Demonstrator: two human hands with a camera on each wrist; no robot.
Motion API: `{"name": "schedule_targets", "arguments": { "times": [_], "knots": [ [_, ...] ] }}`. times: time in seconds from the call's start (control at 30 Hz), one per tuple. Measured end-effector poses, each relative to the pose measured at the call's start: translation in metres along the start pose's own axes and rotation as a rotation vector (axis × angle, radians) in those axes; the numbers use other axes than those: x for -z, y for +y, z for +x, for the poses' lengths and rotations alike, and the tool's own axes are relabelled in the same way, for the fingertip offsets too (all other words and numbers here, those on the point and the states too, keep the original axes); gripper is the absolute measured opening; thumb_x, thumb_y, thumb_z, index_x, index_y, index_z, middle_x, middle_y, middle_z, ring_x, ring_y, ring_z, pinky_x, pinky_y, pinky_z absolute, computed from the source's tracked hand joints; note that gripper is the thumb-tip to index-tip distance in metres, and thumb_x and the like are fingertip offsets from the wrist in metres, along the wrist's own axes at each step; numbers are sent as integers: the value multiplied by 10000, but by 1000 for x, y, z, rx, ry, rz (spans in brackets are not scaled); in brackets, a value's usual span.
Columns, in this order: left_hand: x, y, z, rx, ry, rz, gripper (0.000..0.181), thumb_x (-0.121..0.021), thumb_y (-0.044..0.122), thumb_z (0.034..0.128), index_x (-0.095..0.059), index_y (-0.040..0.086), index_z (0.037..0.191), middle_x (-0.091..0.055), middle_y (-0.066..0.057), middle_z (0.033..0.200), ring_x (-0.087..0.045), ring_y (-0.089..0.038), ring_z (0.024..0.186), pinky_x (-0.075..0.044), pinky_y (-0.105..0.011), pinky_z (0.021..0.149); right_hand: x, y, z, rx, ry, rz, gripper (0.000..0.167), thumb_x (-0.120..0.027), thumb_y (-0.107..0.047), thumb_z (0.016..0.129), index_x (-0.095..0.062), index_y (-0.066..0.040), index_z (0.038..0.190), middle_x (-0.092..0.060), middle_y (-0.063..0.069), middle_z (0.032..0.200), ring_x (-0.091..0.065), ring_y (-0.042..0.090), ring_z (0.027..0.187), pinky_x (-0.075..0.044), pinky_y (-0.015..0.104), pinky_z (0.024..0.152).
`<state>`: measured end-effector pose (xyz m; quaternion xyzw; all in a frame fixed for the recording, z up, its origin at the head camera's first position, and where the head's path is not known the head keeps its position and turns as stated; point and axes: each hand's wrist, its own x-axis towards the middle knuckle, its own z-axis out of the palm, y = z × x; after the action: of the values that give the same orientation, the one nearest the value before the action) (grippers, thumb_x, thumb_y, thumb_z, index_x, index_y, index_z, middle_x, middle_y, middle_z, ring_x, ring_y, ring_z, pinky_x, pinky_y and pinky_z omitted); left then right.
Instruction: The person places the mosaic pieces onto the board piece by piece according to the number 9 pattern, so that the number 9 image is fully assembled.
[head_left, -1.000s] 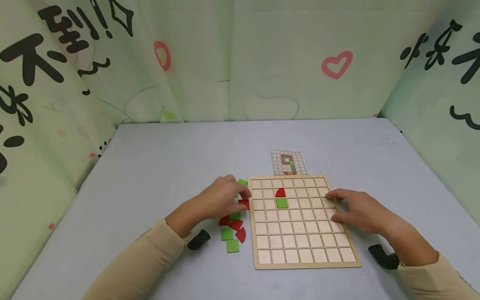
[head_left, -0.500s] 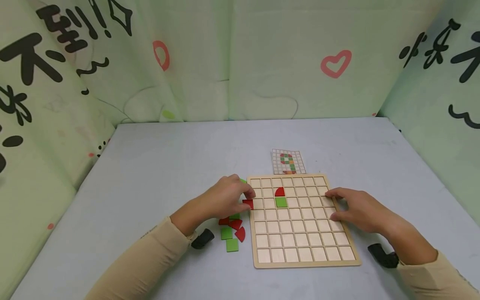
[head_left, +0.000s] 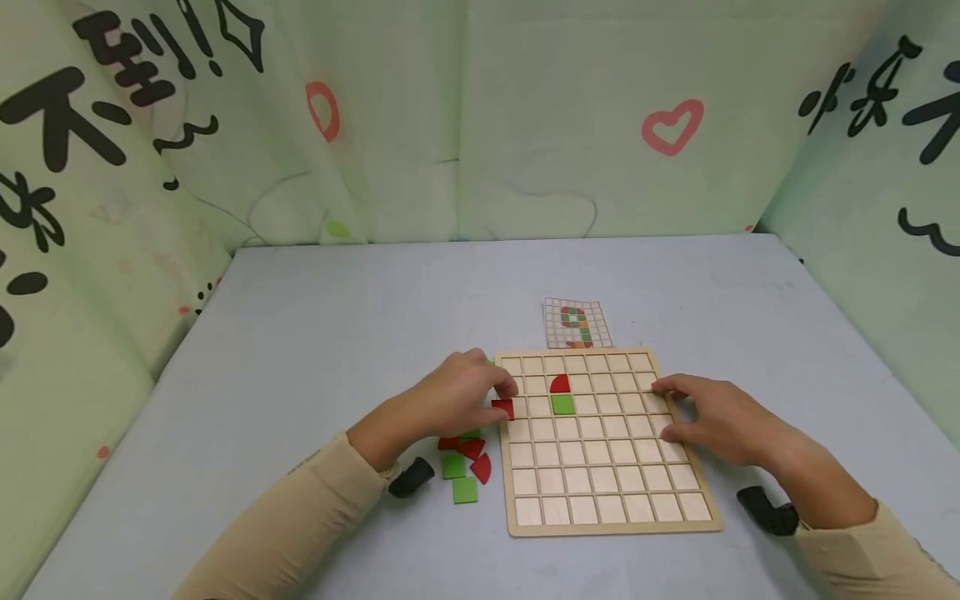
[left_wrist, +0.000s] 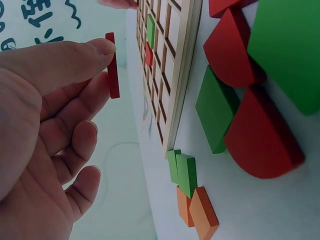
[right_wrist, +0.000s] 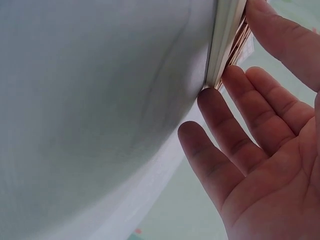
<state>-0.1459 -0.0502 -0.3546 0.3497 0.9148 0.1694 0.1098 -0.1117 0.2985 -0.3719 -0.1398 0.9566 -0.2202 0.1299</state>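
Observation:
Between thumb and fingers, my left hand (head_left: 448, 404) pinches a thin red tile (left_wrist: 113, 65); in the left wrist view it is seen edge-on. That tile is held over the left rim of a wooden grid board (head_left: 600, 531), apart from the table. Two tiles sit in the grid's upper part: a red quarter-round tile (head_left: 560, 384) and, directly below it, a green square tile (head_left: 562, 405). My right hand (head_left: 720, 419) rests on the board's right edge, its fingers extended and touching the wood in the right wrist view.
Left of the board lie loose red tiles (head_left: 481, 468) and green square tiles (head_left: 465, 490), some overlapping. Orange tiles (left_wrist: 204, 212) show in the left wrist view. A card with a coloured grid pattern (head_left: 596, 321) lies behind the board. Printed curtains (head_left: 525, 125) surround the table.
My left hand has moved right with the red tile, from beside the board to over its left rim. The right hand has stayed on the right edge.

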Motion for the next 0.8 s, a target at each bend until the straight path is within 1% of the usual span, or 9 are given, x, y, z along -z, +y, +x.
{"name": "schedule_targets", "arguments": {
  "times": [0.13, 0.4, 0.63, 0.8],
  "knots": [
    [0, 1, 3, -9, -9, 0, 239, -777, 218, 891, -748, 149, 1119, -709, 89, 1003, -509, -133, 953, -423, -317, 862, 0, 0, 0, 2, 2, 6, 612, -808, -270, 842, -564, 1, 1333, -600, 198, 1247, -529, 411, 1185, -401, 576, 960],
    [-2, 4, 6, 0, -26, 4, 247, -773, 239, 895, -747, 163, 1128, -699, 100, 997, -505, -128, 958, -419, -318, 874, -1, 0, 0, -3, -3, 12, 629, -804, -281, 842, -556, 7, 1344, -592, 202, 1254, -520, 414, 1188, -394, 586, 968],
    [-4, 4, 7, -39, 3, 3, 195, -758, 214, 897, -753, 178, 1088, -688, 114, 967, -510, -135, 975, -421, -344, 888, -2, 0, 1, -11, -3, 7, 647, -807, -308, 839, -556, 10, 1344, -589, 210, 1259, -516, 425, 1194, -394, 589, 968],
    [-4, 4, 8, -48, 2, -10, 189, -761, 212, 897, -751, 171, 1081, -685, 109, 960, -502, -141, 974, -418, -329, 883, -2, -1, 2, -11, 2, -2, 653, -807, -313, 841, -554, 19, 1343, -591, 220, 1262, -516, 434, 1199, -396, 590, 969]
  ]
}}
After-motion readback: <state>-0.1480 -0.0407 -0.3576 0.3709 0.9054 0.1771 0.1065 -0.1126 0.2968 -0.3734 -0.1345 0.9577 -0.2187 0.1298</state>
